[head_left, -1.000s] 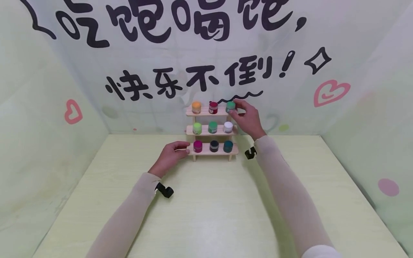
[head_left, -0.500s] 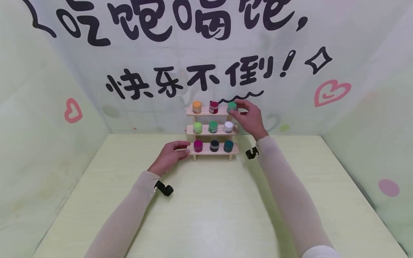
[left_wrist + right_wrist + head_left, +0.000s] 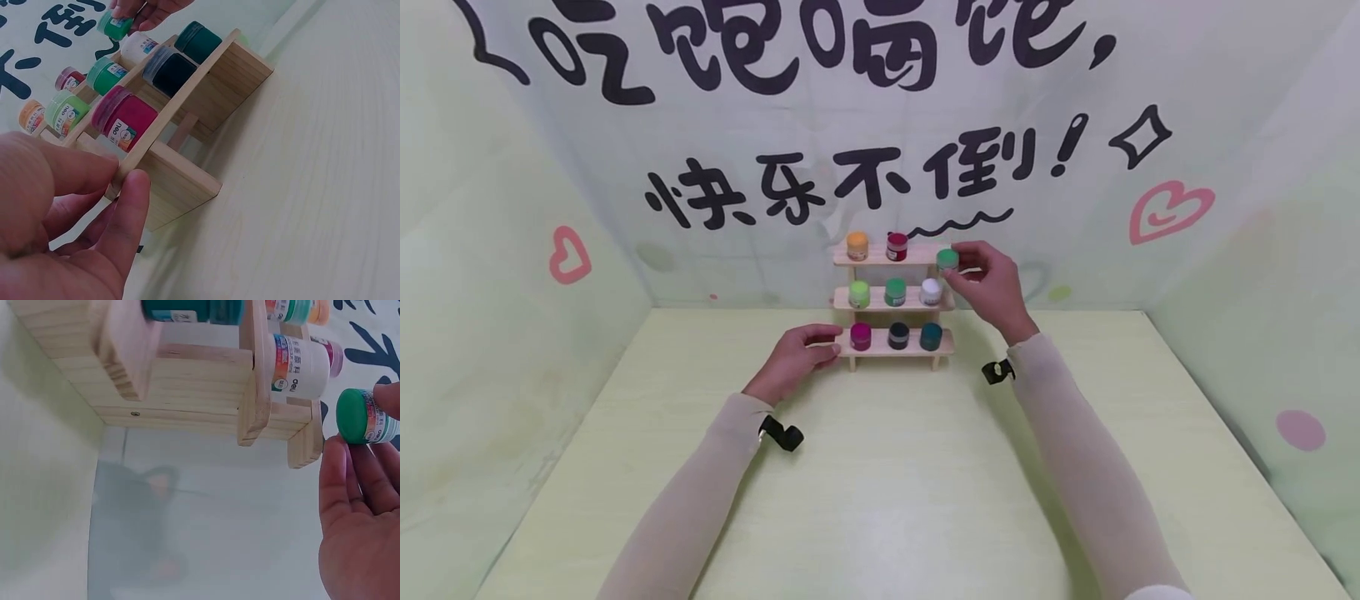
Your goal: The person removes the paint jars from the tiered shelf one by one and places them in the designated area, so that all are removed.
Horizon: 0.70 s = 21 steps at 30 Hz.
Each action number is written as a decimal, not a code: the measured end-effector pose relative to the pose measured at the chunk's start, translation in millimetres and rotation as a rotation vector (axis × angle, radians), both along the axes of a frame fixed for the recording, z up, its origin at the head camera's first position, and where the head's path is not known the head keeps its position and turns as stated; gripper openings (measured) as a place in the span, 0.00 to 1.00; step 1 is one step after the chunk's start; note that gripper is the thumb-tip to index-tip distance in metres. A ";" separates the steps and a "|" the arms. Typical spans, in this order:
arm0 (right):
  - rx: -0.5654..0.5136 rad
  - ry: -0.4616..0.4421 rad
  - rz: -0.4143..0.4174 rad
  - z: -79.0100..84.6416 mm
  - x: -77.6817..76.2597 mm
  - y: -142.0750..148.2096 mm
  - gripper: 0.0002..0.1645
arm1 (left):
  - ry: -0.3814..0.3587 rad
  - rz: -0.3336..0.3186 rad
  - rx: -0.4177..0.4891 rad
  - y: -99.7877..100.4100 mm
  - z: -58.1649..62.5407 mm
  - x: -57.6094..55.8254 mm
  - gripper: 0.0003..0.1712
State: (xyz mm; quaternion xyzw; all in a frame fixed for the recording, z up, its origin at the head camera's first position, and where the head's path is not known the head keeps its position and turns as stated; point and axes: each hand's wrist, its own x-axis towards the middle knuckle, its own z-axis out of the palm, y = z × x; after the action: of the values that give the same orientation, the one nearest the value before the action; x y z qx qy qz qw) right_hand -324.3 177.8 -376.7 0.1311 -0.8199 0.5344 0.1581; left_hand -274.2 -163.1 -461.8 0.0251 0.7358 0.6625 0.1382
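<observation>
A three-tier wooden rack with small paint jars stands against the back wall. My right hand pinches a green-lidded paint jar beside the right end of the top tier; in the right wrist view the jar is clear of the wood, between thumb and fingers. My left hand grips the left end of the bottom tier, and the left wrist view shows thumb and fingertips pinching the board's end. Nearest to that hand is a magenta jar.
On the top tier stand an orange jar and a dark red jar. The middle tier bears a light green jar, a green jar and a white jar. Black and teal jars share the bottom tier.
My right hand has lifted the green-lidded jar off the right end of the top tier and moved it right and toward me. The left hand stays on the rack.
</observation>
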 end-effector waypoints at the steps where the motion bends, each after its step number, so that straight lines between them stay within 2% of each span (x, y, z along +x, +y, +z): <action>1: -0.005 -0.008 0.012 -1.0 3.2 1.1 0.25 | -0.001 -0.002 0.000 0.5 0.4 0.1 0.25; 9: 0.011 -0.052 0.097 -8.3 25.1 7.0 0.29 | -0.003 -0.008 0.027 1.4 2.4 -0.3 0.26; 21: 0.056 -0.099 0.214 -17.4 47.9 0.8 0.24 | -0.001 -0.005 0.007 1.1 -1.0 0.5 0.26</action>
State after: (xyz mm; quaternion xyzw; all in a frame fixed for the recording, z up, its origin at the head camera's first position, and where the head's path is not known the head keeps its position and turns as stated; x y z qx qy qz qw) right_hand -276.4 178.6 -394.1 0.1956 -0.8226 0.5310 0.0561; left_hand -273.7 -162.0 -462.8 0.0271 0.7333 0.6647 0.1401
